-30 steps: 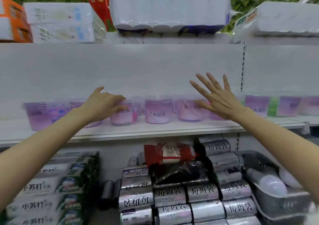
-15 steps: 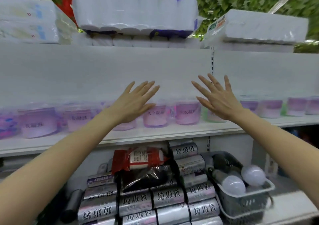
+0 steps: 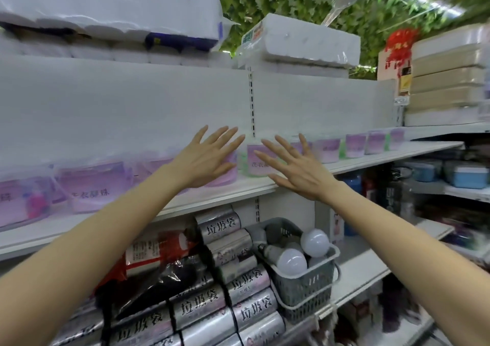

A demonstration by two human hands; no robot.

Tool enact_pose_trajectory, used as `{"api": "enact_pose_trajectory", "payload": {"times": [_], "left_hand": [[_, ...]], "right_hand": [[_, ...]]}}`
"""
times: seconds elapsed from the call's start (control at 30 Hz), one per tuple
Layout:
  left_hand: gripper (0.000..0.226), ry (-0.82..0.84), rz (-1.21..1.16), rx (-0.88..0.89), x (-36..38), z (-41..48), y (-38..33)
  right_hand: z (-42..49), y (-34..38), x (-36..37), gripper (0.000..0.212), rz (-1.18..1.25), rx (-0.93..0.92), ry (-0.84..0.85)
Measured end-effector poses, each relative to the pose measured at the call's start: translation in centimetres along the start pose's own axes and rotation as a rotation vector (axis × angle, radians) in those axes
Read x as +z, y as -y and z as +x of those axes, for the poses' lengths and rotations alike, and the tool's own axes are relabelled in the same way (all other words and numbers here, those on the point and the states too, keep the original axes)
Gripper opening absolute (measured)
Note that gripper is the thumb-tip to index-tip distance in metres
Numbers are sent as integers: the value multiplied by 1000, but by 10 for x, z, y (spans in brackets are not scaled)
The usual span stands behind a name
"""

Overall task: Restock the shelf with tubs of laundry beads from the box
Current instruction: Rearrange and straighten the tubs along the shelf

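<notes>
1. The white shelf ran from lower left to upper right across the view, with a plain white back panel rising behind it.
2. Large wrapped packs of toilet paper lay on the top of the unit, and a second pack sat to their right under hanging green foliage.
3. The tubs of laundry beads stood upright in a single row along the shelf, most with purple labels. The row continued to the far right end, and the nearest ones on the left were blurred.
4. Silver rolls with printed characters were stacked on the lower shelf, with a red-wrapped pack lying on top of them.
5. A grey plastic basket sat just beside the rolls on the right.
6. The left hand was raised in front of a purple tub, fingers straight and spread, gripping nothing. Whether it touched the tub could not be told.
7. The right hand was near it, also flat and splayed, holding nothing, partly covering a green-tinted tub that showed between the two hands.
8. White light bulbs lay in the basket.
</notes>
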State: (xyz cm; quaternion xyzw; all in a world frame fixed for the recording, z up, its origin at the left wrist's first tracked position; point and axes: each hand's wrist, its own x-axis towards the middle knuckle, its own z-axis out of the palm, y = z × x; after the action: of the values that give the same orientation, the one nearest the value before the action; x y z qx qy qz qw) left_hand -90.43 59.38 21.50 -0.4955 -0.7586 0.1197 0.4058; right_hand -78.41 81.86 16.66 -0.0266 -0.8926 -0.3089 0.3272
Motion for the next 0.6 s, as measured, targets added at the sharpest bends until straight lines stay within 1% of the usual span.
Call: {"api": "enact_pose_trajectory", "payload": {"times": [0.1, 0.2, 0.23, 0.3, 0.37, 0.47, 0.53, 0.6], "left_hand": [[64, -1, 23, 19, -2, 20, -17], [63, 11, 108, 36, 4, 38, -32], [61, 29, 123, 7, 6, 43, -36], [60, 80, 93, -109, 10, 55, -41], [57, 141, -19, -231, 12, 66, -48], [51, 213, -131, -354, 12, 82, -62], [52, 237, -141, -428, 10, 89, -70], [58, 304, -113, -489, 8, 89, -79]], "right_hand": [[-3, -17, 10, 56, 14, 2, -3], [0, -40, 24, 55, 40, 31, -12], [2, -49, 28, 56, 74, 59, -23], [8, -66, 37, 61, 179, 144, -45], [11, -79, 48, 60, 260, 211, 35], [12, -92, 56, 59, 311, 159, 207], [13, -95, 62, 61, 373, 128, 235], [14, -97, 65, 64, 413, 111, 241]]}}
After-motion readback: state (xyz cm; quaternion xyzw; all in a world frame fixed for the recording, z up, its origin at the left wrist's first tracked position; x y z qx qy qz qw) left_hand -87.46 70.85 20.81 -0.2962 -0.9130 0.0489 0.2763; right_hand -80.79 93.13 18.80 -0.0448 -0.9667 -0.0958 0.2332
